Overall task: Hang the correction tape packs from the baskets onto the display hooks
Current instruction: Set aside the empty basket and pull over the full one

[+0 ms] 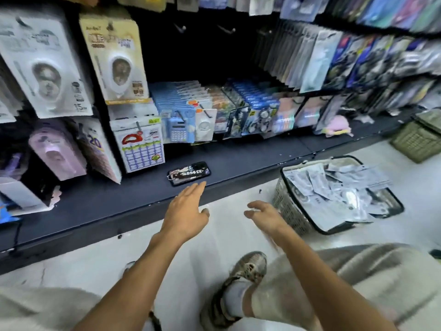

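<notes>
A grey plastic basket [290, 211] with a black rim stands on the pale floor at the right, heaped with several silvery correction tape packs [338, 187]. My right hand [265, 217] hovers just left of the basket, fingers loosely curled, holding nothing. My left hand [187, 211] reaches forward with straight fingers toward the dark shelf edge, empty. Two bare display hooks [226, 29] stick out of the dark back panel high in the middle. Hanging packs of correction tape [117, 65] fill the hooks at the left.
A phone [189, 173] lies on the dark base shelf [107, 201] just beyond my left fingertips. Rows of hanging stationery packs [322, 60] crowd the right. A green woven basket [417, 142] sits far right on the floor. My shoe [241, 283] and knee are below.
</notes>
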